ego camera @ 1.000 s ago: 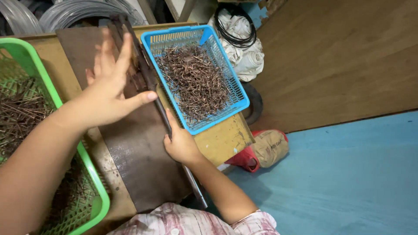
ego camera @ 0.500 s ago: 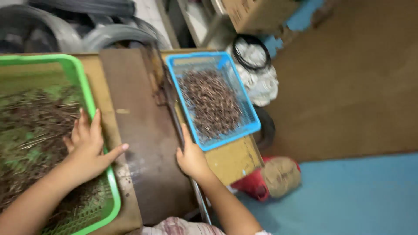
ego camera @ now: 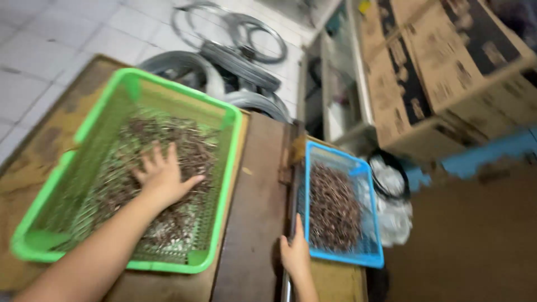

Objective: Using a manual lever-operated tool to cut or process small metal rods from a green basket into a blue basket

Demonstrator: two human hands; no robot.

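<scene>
**Left hand in the green basket, right hand on the bar**

The left hand lies palm down, fingers spread, on the heap of small brown metal pieces filling the green basket, which sits toward the left edge of the wooden bench. The hand is pressed flat and has closed on nothing. The right hand rests at the bench's near edge, fingers wrapped on a thin metal bar just beside the blue basket of similar pieces. This looks like the gathering step; picking up would call for curling the fingers around a bunch.
</scene>
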